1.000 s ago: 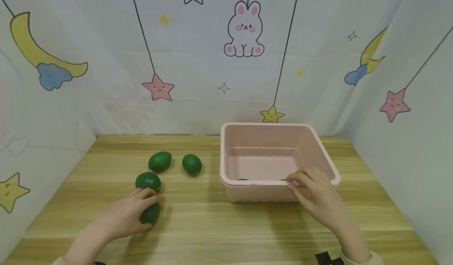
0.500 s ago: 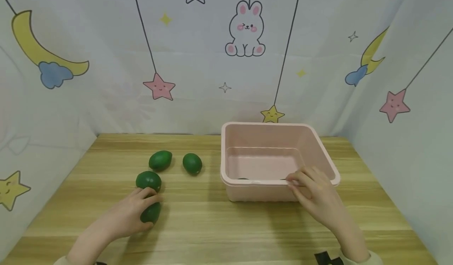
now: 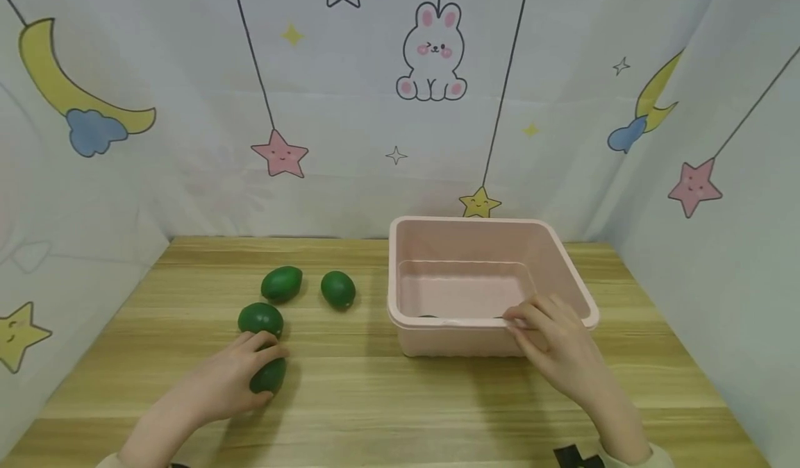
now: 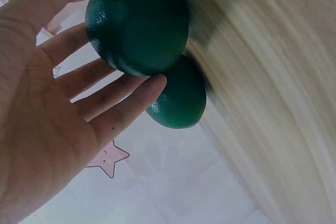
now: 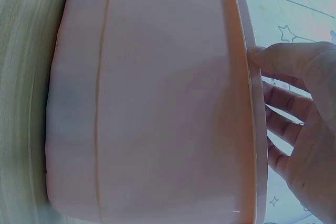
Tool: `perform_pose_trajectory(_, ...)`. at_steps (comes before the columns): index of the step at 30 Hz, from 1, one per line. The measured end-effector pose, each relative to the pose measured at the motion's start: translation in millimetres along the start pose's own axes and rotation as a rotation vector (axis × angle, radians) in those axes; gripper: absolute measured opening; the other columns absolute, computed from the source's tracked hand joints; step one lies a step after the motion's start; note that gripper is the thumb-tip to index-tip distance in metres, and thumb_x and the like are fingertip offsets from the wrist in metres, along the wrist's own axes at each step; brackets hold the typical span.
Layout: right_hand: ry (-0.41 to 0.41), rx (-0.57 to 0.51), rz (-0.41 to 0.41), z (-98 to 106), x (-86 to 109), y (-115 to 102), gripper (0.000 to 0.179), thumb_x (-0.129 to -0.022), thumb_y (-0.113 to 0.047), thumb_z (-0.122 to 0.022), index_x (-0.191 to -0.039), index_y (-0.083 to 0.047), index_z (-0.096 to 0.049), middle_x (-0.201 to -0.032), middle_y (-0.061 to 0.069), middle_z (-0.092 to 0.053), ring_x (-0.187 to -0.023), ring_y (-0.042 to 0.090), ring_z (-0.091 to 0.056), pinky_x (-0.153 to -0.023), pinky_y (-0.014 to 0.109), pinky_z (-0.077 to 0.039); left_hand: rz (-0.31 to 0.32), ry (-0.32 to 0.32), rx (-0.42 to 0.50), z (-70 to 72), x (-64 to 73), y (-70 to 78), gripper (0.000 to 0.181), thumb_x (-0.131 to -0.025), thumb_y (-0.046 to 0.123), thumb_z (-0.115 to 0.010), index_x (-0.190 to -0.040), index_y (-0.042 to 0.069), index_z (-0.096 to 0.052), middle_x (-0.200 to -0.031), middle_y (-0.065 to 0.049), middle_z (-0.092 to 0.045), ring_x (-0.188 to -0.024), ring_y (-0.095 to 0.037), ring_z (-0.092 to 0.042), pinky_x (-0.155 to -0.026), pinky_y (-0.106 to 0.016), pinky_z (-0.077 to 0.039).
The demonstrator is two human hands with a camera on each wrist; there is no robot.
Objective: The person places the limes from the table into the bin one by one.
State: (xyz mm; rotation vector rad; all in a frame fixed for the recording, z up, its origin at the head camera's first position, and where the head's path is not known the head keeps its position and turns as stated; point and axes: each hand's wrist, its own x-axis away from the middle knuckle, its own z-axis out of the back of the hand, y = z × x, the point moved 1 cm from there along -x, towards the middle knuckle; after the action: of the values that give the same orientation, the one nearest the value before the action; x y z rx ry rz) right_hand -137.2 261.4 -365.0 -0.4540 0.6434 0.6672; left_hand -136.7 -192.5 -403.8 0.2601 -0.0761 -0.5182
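In the head view my left hand (image 3: 228,378) is at the front left, its thumb and fingers round a dark green lime (image 3: 269,375). The left wrist view shows that lime (image 4: 139,22) with a pale stem spot, the thumb at its top and fingertips along its side. Just behind it sits a second lime (image 3: 260,319), partly covered by the fingers. My right hand (image 3: 559,346) pinches the front rim of a pink plastic bin (image 3: 462,339) between thumb and fingers. In the right wrist view the thumb presses the bin's rim (image 5: 255,108), with the other fingers on the inner side.
Two more limes, a left one (image 3: 282,284) and a right one (image 3: 338,289), lie farther back on the wooden table (image 3: 350,412). Slivers of green show inside the bin, just above its front rim. A printed white curtain (image 3: 350,107) closes off the back and sides.
The lime in my left hand has shifted slightly to the right and turned a little. My right hand stays on the bin's rim, and the other limes have not moved.
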Motion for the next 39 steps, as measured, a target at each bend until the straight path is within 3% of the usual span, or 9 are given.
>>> perform_pose_trajectory(8, 0.003, 0.003, 0.005, -0.6, -0.1, 0.4, 0.014, -0.081, -0.009, -0.071, -0.094, -0.014, -0.069, -0.089, -0.008, -0.062, -0.084, 0.010, -0.050, -0.076, 0.023, -0.037, -0.013, 0.011, -0.005, 0.4, -4.2, 3.0, 0.054, -0.068, 0.020, -0.085, -0.117, 0.011, -0.065, -0.124, -0.012, -0.056, -0.115, -0.035, -0.054, -0.083, -0.046, -0.055)
perform_pose_trajectory(16, -0.005, 0.004, 0.002, -1.1, -0.1, -0.3, 0.019, -0.078, -0.005, -0.074, -0.094, -0.015, -0.068, -0.088, -0.008, -0.061, -0.083, 0.011, -0.050, -0.077, 0.022, -0.036, -0.047, 0.037, -0.011, 5.5, -10.0, 7.4, 0.053, -0.070, 0.019, -0.083, -0.119, 0.009, -0.064, -0.125, -0.016, -0.056, -0.115, -0.036, -0.054, -0.083, -0.047, -0.055)
perform_pose_trajectory(24, 0.005, 0.009, 0.005, -0.6, -0.7, -0.8, 0.019, -0.078, -0.006, -0.073, -0.094, -0.015, -0.068, -0.088, -0.008, -0.061, -0.084, 0.011, -0.050, -0.077, 0.022, -0.036, -0.094, 0.110, -0.041, 16.3, -17.7, 15.2, 0.053, -0.070, 0.019, -0.083, -0.119, 0.010, -0.064, -0.122, -0.013, -0.056, -0.110, -0.032, -0.056, -0.079, -0.041, -0.056)
perform_pose_trajectory(32, -0.016, 0.014, -0.021, 0.0, 0.0, 0.6, 0.021, -0.075, -0.006, -0.075, -0.093, -0.015, -0.068, -0.089, -0.009, -0.061, -0.085, 0.010, -0.049, -0.078, 0.021, -0.035, -0.133, 0.202, -0.077, 25.7, -27.9, 21.8, 0.055, -0.068, 0.018, -0.085, -0.119, 0.010, -0.064, -0.124, -0.015, -0.055, -0.113, -0.038, -0.055, -0.081, -0.047, -0.056)
perform_pose_trajectory(39, -0.025, 0.015, -0.028, -0.1, 0.5, 1.4, 0.021, -0.076, -0.006, -0.076, -0.093, -0.014, -0.068, -0.089, -0.009, -0.061, -0.086, 0.010, -0.050, -0.079, 0.022, -0.035, -0.142, 0.214, -0.075, 33.9, -35.2, 28.4, 0.053, -0.071, 0.017, -0.083, -0.120, 0.010, -0.064, -0.125, -0.015, -0.055, -0.111, -0.035, -0.057, -0.081, -0.047, -0.055)
